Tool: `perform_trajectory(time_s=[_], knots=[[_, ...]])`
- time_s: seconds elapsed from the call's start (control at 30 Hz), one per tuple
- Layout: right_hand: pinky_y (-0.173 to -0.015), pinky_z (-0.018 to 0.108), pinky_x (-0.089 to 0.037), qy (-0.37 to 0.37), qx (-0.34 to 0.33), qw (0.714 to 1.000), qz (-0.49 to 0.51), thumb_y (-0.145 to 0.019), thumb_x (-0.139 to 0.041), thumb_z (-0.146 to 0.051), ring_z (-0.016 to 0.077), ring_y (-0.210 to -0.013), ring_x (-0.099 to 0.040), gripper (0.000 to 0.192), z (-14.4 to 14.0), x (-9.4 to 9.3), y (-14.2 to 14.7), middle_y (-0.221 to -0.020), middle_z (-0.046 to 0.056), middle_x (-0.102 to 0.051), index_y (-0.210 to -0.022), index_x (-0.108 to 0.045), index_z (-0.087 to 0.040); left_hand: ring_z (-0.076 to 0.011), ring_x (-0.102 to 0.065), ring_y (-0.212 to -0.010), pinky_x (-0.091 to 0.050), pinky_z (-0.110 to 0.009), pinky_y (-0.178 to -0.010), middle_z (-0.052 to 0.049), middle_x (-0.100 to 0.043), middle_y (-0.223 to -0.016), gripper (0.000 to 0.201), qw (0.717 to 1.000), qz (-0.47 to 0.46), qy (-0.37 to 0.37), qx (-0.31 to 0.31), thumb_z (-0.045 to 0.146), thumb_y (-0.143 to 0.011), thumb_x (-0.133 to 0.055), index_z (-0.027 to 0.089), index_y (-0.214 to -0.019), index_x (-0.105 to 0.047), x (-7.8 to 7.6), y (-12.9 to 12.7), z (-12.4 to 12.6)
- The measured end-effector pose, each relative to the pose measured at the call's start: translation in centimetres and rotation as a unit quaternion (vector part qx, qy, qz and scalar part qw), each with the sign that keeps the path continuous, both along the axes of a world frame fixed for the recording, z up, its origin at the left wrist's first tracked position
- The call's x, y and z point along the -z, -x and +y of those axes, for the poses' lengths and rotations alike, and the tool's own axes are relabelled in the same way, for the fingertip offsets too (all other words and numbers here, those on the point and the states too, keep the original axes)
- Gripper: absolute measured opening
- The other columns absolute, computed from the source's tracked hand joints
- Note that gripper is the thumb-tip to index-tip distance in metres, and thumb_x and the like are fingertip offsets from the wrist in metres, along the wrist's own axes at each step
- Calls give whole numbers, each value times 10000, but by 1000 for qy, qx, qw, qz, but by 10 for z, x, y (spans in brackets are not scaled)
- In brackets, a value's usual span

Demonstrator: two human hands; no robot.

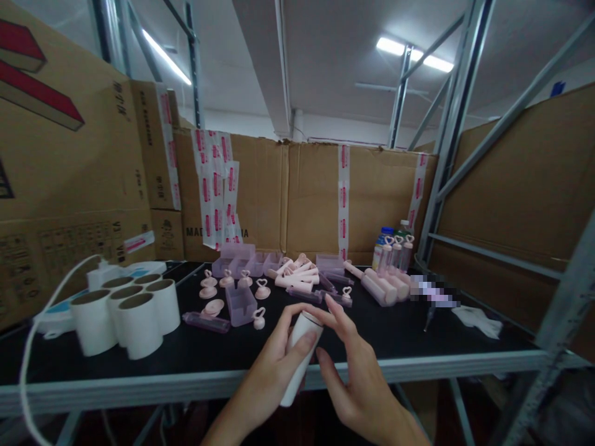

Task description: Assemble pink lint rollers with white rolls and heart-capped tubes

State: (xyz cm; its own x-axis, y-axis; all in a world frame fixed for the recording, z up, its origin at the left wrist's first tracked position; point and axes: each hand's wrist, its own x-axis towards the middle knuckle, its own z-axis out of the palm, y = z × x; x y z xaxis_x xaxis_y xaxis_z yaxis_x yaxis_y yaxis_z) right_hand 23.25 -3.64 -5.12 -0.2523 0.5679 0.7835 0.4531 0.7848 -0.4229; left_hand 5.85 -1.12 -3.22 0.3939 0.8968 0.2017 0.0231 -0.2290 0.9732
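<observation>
My left hand (280,356) is wrapped round a white cylinder (300,362), tilted with its top away from me, above the shelf's front edge. A thin dark ring shows near its top end. My right hand (351,362) is open, its thumb and fingers apart. Its fingertips reach to the cylinder's top end, beside the left fingers; whether they press on it I cannot tell. Just beyond the hands lie a small pink heart-loop cap (259,318), a translucent purple tray (241,303) and a pile of pink handles (297,274).
White rolls with cardboard cores (139,325) stand at the left beside a white cable (28,347). More heart-loop caps (209,285) and a purple case (207,322) lie nearby. Pink rollers (379,287), bottles (385,244) and a crumpled white tissue (477,320) are right. Cardboard walls (311,198) enclose the shelf.
</observation>
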Motion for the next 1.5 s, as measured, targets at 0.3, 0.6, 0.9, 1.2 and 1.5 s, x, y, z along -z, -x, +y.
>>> perform_trajectory(time_s=[0.3, 0.6, 0.9, 1.2, 1.5], knots=[[-1181, 421, -414, 37, -16, 998, 54, -1016, -486, -171, 225, -1360, -560, 621, 1, 7, -5, -1435, 65, -609, -1577, -266, -321, -109, -526, -434, -404, -170, -379, 53, -567, -691, 658, 999, -3, 43, 27, 668, -923, -546, 289, -1431, -369, 0, -4, -6], [-1214, 454, -361, 71, -1, 993, 97, -1057, -472, -284, 223, -1449, -448, 528, 24, -3, -21, -1563, 75, -490, -1565, -324, -293, -105, -522, -397, -410, -174, -367, 49, -602, -671, 572, 993, -92, 70, -38, 633, -910, -584, 296, -1345, -430, -7, -5, -2], [-1081, 556, -475, 95, 166, 969, -156, -1026, -553, -336, 332, -1309, -578, 440, 58, 21, -50, -1389, 161, -642, -1438, -557, -180, -128, -550, -435, -454, -213, -406, 31, -639, -675, 333, 961, -209, 133, -124, 464, -945, -556, 281, -1209, -466, -12, 6, 7], [-1028, 434, -517, 134, 87, 974, -159, -947, -687, -335, 282, -1153, -641, 313, 40, 10, -49, -1227, 120, -641, -1228, -671, -198, -275, -780, -758, -639, -387, -674, -98, -768, -893, 332, 943, -253, 118, -183, 293, -943, -634, 201, -1236, -508, -8, 11, 18], [-866, 361, -568, 116, 30, 970, -213, -767, -803, -20, 251, -983, -680, 367, 21, 0, -23, -1039, 26, -728, -1036, -672, -231, -257, -794, -860, -649, -323, -707, -107, -780, -910, 178, 902, -335, 119, -243, 205, -962, -633, 160, -1133, -612, -9, 12, 23]])
